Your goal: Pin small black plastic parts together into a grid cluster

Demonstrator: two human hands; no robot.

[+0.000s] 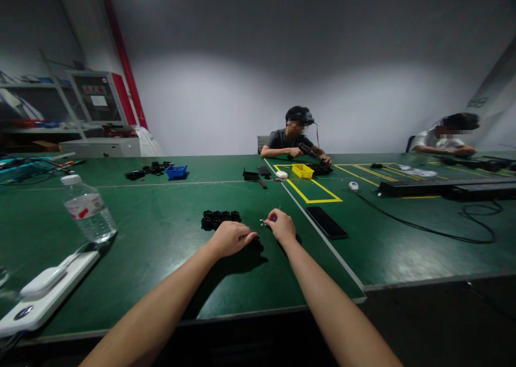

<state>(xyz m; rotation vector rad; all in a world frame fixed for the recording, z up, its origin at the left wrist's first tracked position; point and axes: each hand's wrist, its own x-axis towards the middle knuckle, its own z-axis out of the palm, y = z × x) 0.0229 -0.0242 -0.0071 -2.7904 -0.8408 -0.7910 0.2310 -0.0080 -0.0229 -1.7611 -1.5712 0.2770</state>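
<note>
My left hand (233,238) is low over the green table, its fingers curled and its thumb pointing right. A small black part (257,243) juts out beside that thumb, its shape mostly lost in shadow. Just behind the hand is a cluster of black moulded parts (213,218) in rows. To the right, my right hand (282,226) is pinched closed on a small shiny piece (263,223), too small to name. A thin tip also shows above its fingers. Both hands are close together but apart.
A dark phone-like slab (326,222) lies right of my hands. A water bottle (89,211) and white power strip (48,292) stand left. Farther back are a blue bin (176,172), a yellow bin (302,171), and two people (292,136) seated across the table. A black cable (423,227) curves at right.
</note>
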